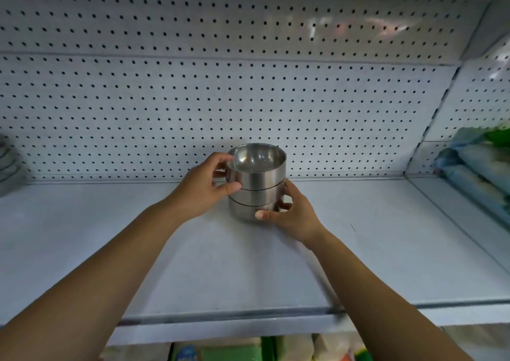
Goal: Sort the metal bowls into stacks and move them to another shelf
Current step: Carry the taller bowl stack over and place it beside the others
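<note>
The left hand (205, 186) curls round the upper left side of a stack of three steel bowls (258, 186), thumb on the seam under the top bowl (259, 159) and fingertips at its rim. The right hand (292, 211) grips lower on the right, thumb across the front of the bottom bowl and fingers wrapped behind.

The stack stands upright and nested, mouths up, directly between the two hands. It is toward the back edge of the white shelf (193, 264), about midway along it and close to the pegboard back panel (220, 98). Whether its base rests on the shelf or hangs just clear, I cannot tell.

Both hands are equally close, so any lift or release would probably run straight along the stack's vertical axis.

Grey stacked ware (7, 167) sits at the shelf's far left edge and soft packets (477, 167) in the right-hand bay.
</note>
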The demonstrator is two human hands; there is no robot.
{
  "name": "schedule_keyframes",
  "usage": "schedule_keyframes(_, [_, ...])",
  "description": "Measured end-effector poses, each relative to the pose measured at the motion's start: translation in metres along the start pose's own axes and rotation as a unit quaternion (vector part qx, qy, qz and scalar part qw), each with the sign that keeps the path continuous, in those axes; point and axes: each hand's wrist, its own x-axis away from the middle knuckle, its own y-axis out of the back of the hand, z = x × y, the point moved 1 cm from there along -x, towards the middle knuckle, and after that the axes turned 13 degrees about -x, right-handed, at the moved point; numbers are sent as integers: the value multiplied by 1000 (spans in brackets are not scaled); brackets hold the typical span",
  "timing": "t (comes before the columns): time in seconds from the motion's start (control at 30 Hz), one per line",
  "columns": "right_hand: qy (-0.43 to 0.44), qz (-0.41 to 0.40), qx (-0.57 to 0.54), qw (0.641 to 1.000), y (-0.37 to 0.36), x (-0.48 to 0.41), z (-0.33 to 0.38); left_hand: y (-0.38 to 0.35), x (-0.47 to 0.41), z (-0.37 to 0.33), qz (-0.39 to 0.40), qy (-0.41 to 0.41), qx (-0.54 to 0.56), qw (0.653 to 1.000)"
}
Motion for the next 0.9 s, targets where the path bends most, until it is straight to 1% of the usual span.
schedule_keyframes(0.13, [-18, 2, 46, 999, 0, -29, -1, -2, -15, 2, -35, 3, -6, 999])
schedule_keyframes(0.2, [-21, 4, 48, 999, 0, -40, -1, -4, -21, 3, -45, 10, -15, 999])
schedule_keyframes(0.37, [-24, -23, 12, 999, 1, -56, -4, -6, -32, 8, -41, 17, -16, 999])
schedule_keyframes(0.47, [-8, -36, 15, 999, 3, -60, -9, -10, -34, 10, -43, 12, -15, 999])
schedule_keyframes(0.6, [0, -35, 29, 999, 4, -62, -11, -12, -33, 14, -45, -12, -42, 998])
schedule_keyframes(0.77, [-21, -20, 72, 997, 5, -57, -1, -14, -28, 16, -32, -5, -69, 997])
schedule_keyframes(0.9, [-34, -8, 150, 988, 6, -39, 19, -15, -9, 14, -32, 1, -81, 996])
